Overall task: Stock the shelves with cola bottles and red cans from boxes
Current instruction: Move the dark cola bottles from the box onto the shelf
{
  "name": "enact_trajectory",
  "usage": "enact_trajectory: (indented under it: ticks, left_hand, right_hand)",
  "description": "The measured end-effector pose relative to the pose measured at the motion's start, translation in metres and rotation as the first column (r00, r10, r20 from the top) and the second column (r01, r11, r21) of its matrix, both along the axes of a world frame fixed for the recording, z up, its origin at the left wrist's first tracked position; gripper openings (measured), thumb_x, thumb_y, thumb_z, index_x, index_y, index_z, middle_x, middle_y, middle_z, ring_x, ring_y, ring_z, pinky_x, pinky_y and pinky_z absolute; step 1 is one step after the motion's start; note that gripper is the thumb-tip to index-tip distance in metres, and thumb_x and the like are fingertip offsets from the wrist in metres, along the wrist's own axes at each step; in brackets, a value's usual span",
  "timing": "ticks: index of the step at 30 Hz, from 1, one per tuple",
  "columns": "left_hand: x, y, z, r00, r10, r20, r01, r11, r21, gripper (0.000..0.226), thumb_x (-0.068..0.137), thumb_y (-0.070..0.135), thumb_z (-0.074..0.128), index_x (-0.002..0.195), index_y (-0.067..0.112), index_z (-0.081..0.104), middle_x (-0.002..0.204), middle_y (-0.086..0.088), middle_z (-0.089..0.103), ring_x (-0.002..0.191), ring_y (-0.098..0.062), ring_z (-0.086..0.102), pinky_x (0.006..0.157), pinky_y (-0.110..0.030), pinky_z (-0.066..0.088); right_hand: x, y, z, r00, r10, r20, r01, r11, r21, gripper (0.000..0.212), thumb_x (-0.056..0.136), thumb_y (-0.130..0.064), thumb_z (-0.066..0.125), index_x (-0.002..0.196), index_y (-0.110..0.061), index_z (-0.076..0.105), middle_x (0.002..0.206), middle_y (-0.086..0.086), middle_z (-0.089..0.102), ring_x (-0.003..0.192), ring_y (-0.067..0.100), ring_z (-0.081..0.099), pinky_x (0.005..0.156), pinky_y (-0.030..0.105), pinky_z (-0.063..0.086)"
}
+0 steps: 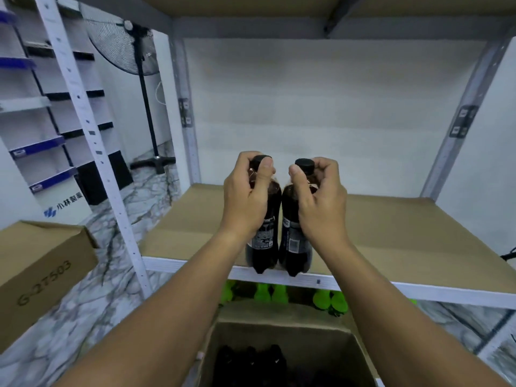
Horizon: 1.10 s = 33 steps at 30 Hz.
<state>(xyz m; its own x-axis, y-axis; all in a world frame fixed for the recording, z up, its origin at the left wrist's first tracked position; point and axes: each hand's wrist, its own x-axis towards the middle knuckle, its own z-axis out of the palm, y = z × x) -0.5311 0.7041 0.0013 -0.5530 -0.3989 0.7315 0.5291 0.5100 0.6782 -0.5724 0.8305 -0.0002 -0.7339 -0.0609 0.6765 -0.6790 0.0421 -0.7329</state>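
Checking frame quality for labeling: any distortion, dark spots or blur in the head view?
Head view: wide-angle bending bows the shelf posts; the open box at the bottom is deep in shadow, its contents hard to read; bottle labels are soft.

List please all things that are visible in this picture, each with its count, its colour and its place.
cola bottles held: 2, dark with black caps, side by side above the shelf's front edge, left one, right one
shelf board: 1, brown, middle, bare
open box: 1, brown, bottom centre, dark bottles inside
green-capped bottles: several, on the lower shelf
closed box: 1, brown, left
standing fan: 1, black, back left
blue and black racks: far left
left hand: grip round the left bottle's neck
right hand: grip round the right bottle's neck
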Motion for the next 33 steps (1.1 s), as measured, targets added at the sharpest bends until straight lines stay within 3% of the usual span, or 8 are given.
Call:
enact_trajectory:
  ticks: [3, 7, 18, 20, 23, 27, 30, 33]
  left_hand:
    - [-0.02, -0.038, 0.003, 0.999, 0.037, -0.006, -0.037, 0.999, -0.014, 0.024, 0.106, 0.034, 0.051, 0.108, 0.012, 0.061, 0.092, 0.004, 0.07, 0.088, -0.009, 0.068, 0.081, -0.024, 0.053]
    - [-0.049, -0.086, 0.0, 0.997, 0.079, 0.002, -0.079, 0.997, -0.017, 0.025, 0.107, 0.034, 0.051, 0.108, 0.011, 0.061, 0.09, 0.001, 0.071, 0.084, -0.009, 0.069, 0.078, -0.02, 0.052]
    - [-0.124, -0.173, -0.034, 0.989, 0.143, 0.036, -0.144, 0.989, 0.022, 0.026, 0.106, 0.034, 0.052, 0.104, 0.01, 0.06, 0.086, 0.001, 0.07, 0.081, -0.014, 0.069, 0.076, -0.029, 0.054]
    - [-0.135, -0.18, -0.038, 0.988, 0.152, 0.016, -0.152, 0.988, 0.032, 0.024, 0.108, 0.026, 0.051, 0.105, 0.004, 0.06, 0.086, -0.002, 0.069, 0.076, -0.004, 0.066, 0.072, -0.018, 0.05]
    - [-0.153, -0.192, -0.045, 0.979, 0.202, -0.006, -0.202, 0.979, -0.032, 0.022, 0.109, 0.028, 0.049, 0.106, 0.008, 0.06, 0.086, 0.0, 0.07, 0.077, -0.002, 0.067, 0.071, -0.014, 0.051]
    - [-0.187, -0.211, -0.046, 0.968, 0.251, 0.004, -0.25, 0.967, -0.046, 0.02, 0.108, 0.028, 0.048, 0.108, 0.011, 0.06, 0.085, 0.005, 0.068, 0.077, 0.004, 0.064, 0.07, -0.006, 0.044]
    - [-0.213, -0.226, -0.048, 0.971, 0.24, 0.0, -0.24, 0.97, -0.032, 0.027, 0.108, 0.034, 0.046, 0.111, 0.01, 0.06, 0.089, 0.001, 0.068, 0.077, -0.004, 0.065, 0.071, -0.017, 0.051]
    - [-0.232, -0.237, -0.05, 0.977, 0.215, 0.014, -0.215, 0.977, -0.012, 0.023, 0.109, 0.034, 0.046, 0.109, 0.015, 0.057, 0.09, 0.001, 0.068, 0.075, -0.01, 0.067, 0.07, -0.023, 0.054]
  right_hand:
    - [-0.024, -0.04, 0.004, 0.999, 0.04, 0.011, -0.04, 0.999, -0.003, 0.029, 0.098, -0.037, 0.064, 0.114, -0.016, 0.051, 0.101, -0.004, 0.069, 0.088, 0.006, 0.066, 0.077, 0.019, 0.049]
    - [-0.052, -0.089, 0.003, 0.995, 0.097, 0.035, -0.097, 0.995, 0.001, 0.026, 0.1, -0.03, 0.063, 0.113, -0.014, 0.049, 0.096, -0.012, 0.065, 0.079, -0.008, 0.063, 0.07, 0.008, 0.044]
    - [-0.129, -0.186, -0.027, 0.985, 0.139, 0.1, -0.142, 0.99, 0.026, 0.026, 0.1, -0.029, 0.063, 0.112, -0.015, 0.044, 0.096, -0.015, 0.059, 0.08, -0.012, 0.058, 0.071, 0.005, 0.042]
    - [-0.143, -0.2, -0.031, 0.989, 0.128, 0.076, -0.13, 0.991, 0.021, 0.026, 0.101, -0.029, 0.062, 0.114, -0.015, 0.044, 0.1, -0.013, 0.061, 0.085, -0.005, 0.061, 0.075, 0.008, 0.044]
    - [-0.166, -0.218, -0.035, 0.992, 0.109, 0.063, -0.11, 0.994, 0.017, 0.023, 0.101, -0.029, 0.06, 0.113, -0.018, 0.043, 0.102, -0.006, 0.064, 0.084, 0.013, 0.067, 0.071, 0.013, 0.047]
    - [-0.198, -0.244, -0.039, 0.996, 0.068, 0.055, -0.069, 0.998, 0.004, 0.023, 0.101, -0.03, 0.06, 0.111, -0.02, 0.042, 0.103, 0.006, 0.066, 0.084, 0.019, 0.067, 0.075, 0.027, 0.055]
    - [-0.219, -0.26, -0.043, 0.997, 0.057, 0.058, -0.056, 0.998, -0.02, 0.025, 0.1, -0.035, 0.059, 0.112, -0.023, 0.041, 0.106, 0.004, 0.064, 0.091, 0.023, 0.066, 0.081, 0.042, 0.057]
    - [-0.237, -0.272, -0.045, 0.994, 0.067, 0.084, -0.066, 0.998, -0.018, 0.024, 0.1, -0.037, 0.057, 0.112, -0.025, 0.041, 0.104, 0.001, 0.062, 0.088, 0.025, 0.066, 0.079, 0.046, 0.057]
